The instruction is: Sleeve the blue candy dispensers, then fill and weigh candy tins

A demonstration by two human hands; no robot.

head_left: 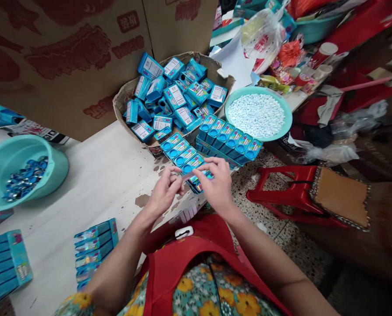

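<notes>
Between my two hands a small pale, see-through strip point(188, 176) is stretched. My left hand point(165, 189) pinches its left end, fingers curled. Thumb and fingertips of my right hand point(218, 183) close on the other end. Right below and behind the strip stands a row of blue tins point(179, 151) with printed lids, partly covered by my hands. A second row of blue tins point(230, 139), each with a round opening on top, sits in a blue display box to the right. Whether the strip touches a tin I cannot tell.
A torn cardboard tray point(119, 103) holds many loose blue tins. To its right, a turquoise basin point(288, 125) contains small pale candies; a turquoise tub point(59, 169) at left holds blue metal caps. Tin rows point(95, 248) lie front left. A red stool point(281, 186) stands right.
</notes>
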